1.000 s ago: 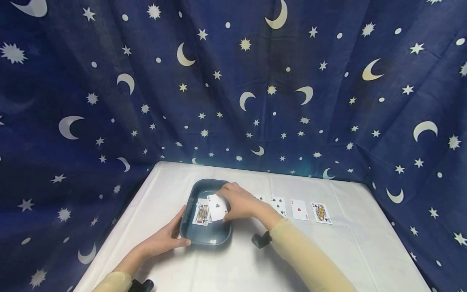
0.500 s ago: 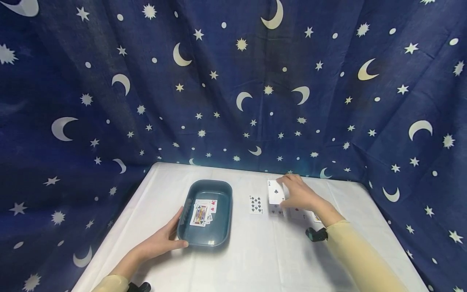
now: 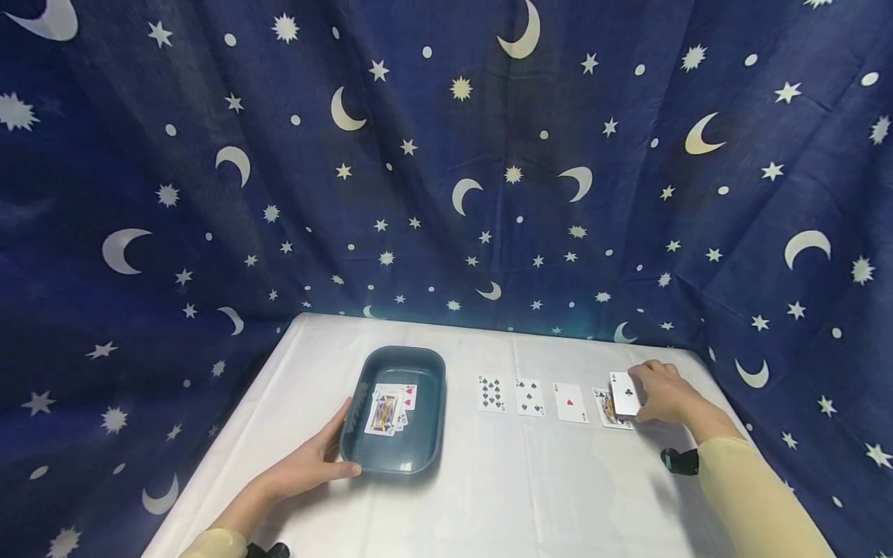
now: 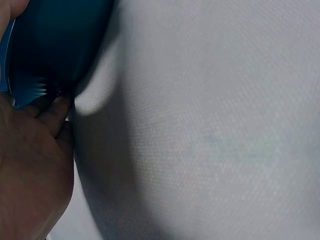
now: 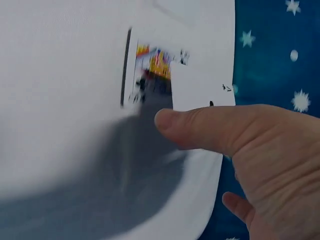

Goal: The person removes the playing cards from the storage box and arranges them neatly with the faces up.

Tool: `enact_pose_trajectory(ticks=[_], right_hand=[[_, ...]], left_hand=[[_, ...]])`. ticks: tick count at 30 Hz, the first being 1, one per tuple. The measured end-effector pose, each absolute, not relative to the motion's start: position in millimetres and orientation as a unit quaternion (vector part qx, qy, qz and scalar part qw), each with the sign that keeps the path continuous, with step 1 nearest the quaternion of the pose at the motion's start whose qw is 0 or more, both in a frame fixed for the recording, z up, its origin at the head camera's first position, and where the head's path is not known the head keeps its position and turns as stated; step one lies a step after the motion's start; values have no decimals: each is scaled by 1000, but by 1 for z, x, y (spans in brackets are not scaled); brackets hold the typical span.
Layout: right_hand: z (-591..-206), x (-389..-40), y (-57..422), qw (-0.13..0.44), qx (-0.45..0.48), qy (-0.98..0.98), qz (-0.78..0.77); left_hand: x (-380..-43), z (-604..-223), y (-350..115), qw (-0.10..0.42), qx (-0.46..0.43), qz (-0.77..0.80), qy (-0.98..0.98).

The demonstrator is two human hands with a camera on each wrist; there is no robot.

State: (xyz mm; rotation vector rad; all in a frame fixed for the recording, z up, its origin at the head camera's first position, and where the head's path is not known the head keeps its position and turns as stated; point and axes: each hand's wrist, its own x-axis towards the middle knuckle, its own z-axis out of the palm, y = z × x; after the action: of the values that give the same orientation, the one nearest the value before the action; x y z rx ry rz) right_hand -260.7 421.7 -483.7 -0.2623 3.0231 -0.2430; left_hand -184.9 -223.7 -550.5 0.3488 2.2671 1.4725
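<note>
My right hand (image 3: 666, 394) pinches an ace of clubs (image 3: 625, 395) between thumb and fingers, above the right end of a row of face-up cards. Under it, partly covered, lies a face card (image 3: 608, 411), also seen in the right wrist view as a picture card (image 5: 159, 67). My left hand (image 3: 307, 465) grips the near left side of a blue tray (image 3: 418, 457), thumb at the front corner. In the left wrist view, fingers (image 4: 55, 115) reach against the tray's underside (image 4: 60, 40). Several overlapping cards (image 3: 384, 411) lie inside the tray, a face card on top.
Left of the face card, the row holds an ace of hearts (image 3: 570, 403), a five of spades (image 3: 530, 397) and a many-pip spade card (image 3: 491, 394). A white cloth (image 3: 481, 496) covers the table. A blue star-and-moon curtain (image 3: 418, 194) hangs behind and at both sides.
My right hand has carried the ace of clubs out of the tray, rightward over the row to its right end. The left hand stays at the tray.
</note>
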Motion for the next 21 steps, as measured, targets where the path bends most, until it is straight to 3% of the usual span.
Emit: enact_pose_trajectory(ticks=[21], right_hand=[[-503,-250,460,141,-39,988,-55]], left_hand=[[-183,-553,-219,202,104,517,825]])
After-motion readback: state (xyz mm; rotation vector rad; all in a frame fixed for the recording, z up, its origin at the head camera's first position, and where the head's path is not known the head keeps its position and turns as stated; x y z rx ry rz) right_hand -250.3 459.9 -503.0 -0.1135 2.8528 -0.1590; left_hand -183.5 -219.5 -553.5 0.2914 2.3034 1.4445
